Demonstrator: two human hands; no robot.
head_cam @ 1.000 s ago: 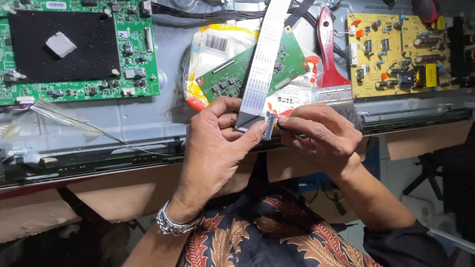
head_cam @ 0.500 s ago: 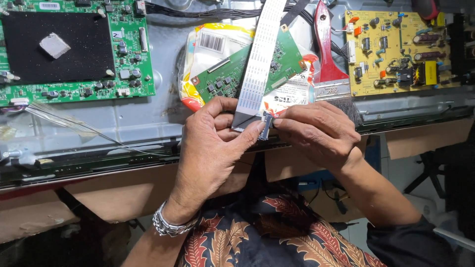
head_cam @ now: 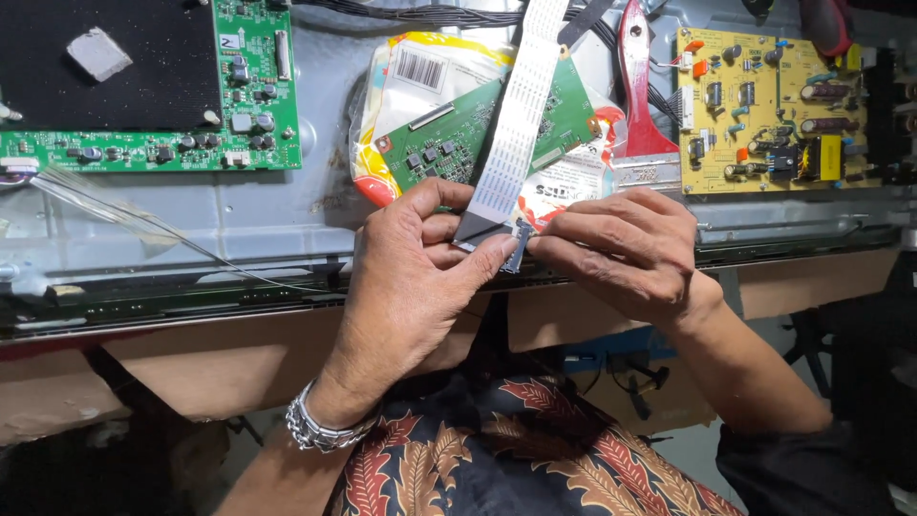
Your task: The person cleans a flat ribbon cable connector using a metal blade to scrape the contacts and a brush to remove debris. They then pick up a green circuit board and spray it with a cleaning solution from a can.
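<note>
**Hands pinch the end of a flat ribbon cable over an opened chassis**

Left hand (head_cam: 411,277) has its thumb and fingers closed on the lower end of a pale flat ribbon cable (head_cam: 514,124), the thumb tip pressing at the cable's dark end. Right hand (head_cam: 621,248) meets it from the other side, its fingertips pinched narrow on a small dark connector piece (head_cam: 519,250) at that same end; the 2 hands touch there. A silver chain bracelet (head_cam: 320,430) circles the left wrist.

From the hands the cable runs up and slightly right, crossing over a small green circuit board (head_cam: 458,134) that lies on a white, yellow and red plastic bag (head_cam: 420,76). All of this rests on the grey metal back panel (head_cam: 258,210) of a large flat device, which serves as the worktop.

Left of the bag, a large green main board (head_cam: 191,143) with a black centre square is fixed to the panel. To the right sits a yellow board (head_cam: 764,105) carrying capacitors and coils. Between it and the bag lies a brush with a red handle (head_cam: 635,86). A bundle of black wires (head_cam: 420,11) runs along the top edge. Below the panel's edge, brown cardboard (head_cam: 191,363) shows, and the person's patterned red and dark shirt (head_cam: 497,459) fills the bottom.
</note>
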